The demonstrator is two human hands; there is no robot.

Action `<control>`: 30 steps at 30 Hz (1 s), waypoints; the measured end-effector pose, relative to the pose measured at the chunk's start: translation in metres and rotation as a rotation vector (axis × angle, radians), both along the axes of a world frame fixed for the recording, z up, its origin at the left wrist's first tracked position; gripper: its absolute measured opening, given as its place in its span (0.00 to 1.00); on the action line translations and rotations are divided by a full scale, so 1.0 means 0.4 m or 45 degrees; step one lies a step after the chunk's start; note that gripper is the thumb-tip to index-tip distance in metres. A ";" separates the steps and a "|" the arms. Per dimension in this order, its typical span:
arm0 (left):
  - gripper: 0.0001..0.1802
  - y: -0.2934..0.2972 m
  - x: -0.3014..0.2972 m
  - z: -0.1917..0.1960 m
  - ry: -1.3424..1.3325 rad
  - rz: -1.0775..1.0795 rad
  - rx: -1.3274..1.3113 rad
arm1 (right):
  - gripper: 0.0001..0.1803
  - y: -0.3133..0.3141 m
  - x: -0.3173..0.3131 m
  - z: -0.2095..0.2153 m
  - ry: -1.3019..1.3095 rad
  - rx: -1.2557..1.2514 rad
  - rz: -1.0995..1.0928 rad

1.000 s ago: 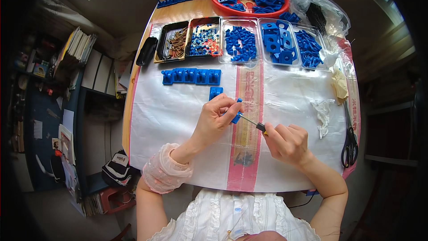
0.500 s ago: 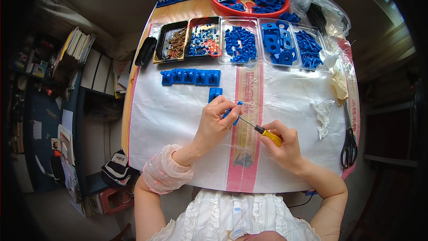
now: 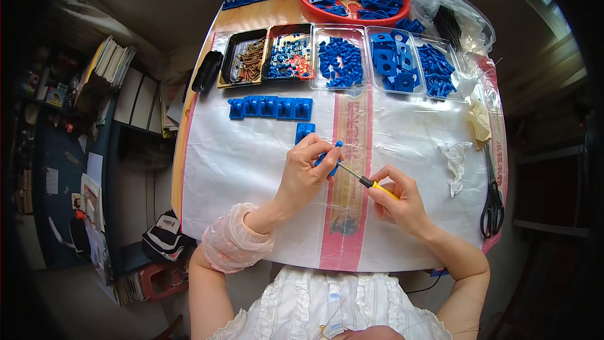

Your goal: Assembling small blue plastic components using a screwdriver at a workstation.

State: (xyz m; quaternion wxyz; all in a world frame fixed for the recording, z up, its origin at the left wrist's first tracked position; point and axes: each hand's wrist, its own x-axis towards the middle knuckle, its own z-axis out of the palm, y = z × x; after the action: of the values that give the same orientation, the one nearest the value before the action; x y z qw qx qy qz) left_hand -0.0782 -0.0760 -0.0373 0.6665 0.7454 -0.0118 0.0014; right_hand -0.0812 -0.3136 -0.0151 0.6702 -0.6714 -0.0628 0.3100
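Wooden table (image 3: 200, 119) under a white plastic sheet (image 3: 239, 170) with a pink printed band down the middle, shelves and clutter on the floor to the left.

Along the far edge: round red basin (image 3: 402, 6) full of blue plastic parts, crumpled clear bag (image 3: 465, 16) with dark pieces beside it to the right. Nearer, a row of trays: black tray (image 3: 242, 60) of brownish screws, black tray (image 3: 290, 56) of mixed blue, white and orange bits, then three clear trays (image 3: 343, 62) of blue parts. Dark case (image 3: 206, 70) at the left end of the row.

Just below the trays, a line of joined blue blocks (image 3: 270, 107), and a single blue block (image 3: 304, 131) right under it. At the right edge, black-handled scissors (image 3: 492, 204), a yellowish cloth (image 3: 479, 123) and a scrap of crumpled white film (image 3: 454, 160).

At the centre of the sheet, left hand (image 3: 305, 173) closed around a small blue part (image 3: 329, 156), pinched between thumb and fingertips. Just to the right, right hand (image 3: 402, 201) gripping the yellow handle of a small screwdriver (image 3: 368, 182), fingers curled round it, shaft angled up-left with the tip at the blue part.
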 end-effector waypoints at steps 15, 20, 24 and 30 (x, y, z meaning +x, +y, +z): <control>0.17 0.003 -0.001 -0.020 -0.014 -0.063 -0.076 | 0.09 -0.007 0.005 -0.006 0.247 0.147 0.011; 0.18 0.005 -0.002 -0.029 -0.026 -0.061 -0.076 | 0.10 -0.008 0.008 -0.008 0.282 0.176 0.014; 0.17 0.006 -0.001 -0.023 -0.021 -0.074 -0.088 | 0.10 -0.008 0.011 -0.004 0.275 0.185 0.013; 0.16 0.006 0.009 -0.020 0.037 -0.117 -0.191 | 0.09 -0.025 0.051 -0.001 -0.018 0.006 0.096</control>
State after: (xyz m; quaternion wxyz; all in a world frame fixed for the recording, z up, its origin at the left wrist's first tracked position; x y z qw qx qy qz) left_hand -0.0744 -0.0737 -0.0452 0.7199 0.6920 -0.0363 -0.0393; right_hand -0.0608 -0.3236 -0.0155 0.6592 -0.6691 -0.0934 0.3302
